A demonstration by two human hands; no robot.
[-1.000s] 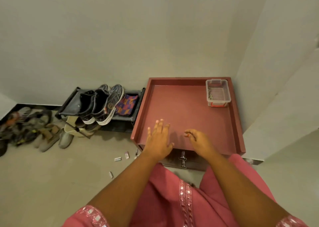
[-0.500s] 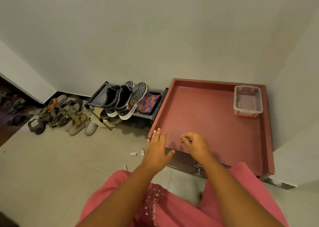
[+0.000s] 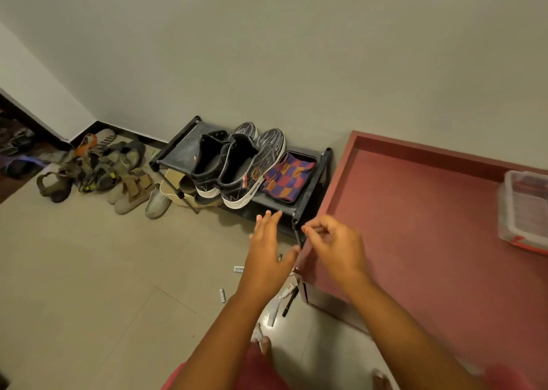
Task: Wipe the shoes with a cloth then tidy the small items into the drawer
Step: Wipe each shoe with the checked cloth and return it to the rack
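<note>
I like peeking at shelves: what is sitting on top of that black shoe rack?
On the black shoe rack stand a pair of black sneakers and a checkered cloth. Pale shoes show beneath it; the sneakers hide the rest.

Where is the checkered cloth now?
In the head view, the checkered cloth lies on the black shoe rack, at its right end, right of the black sneakers and left of the red cabinet.
</note>
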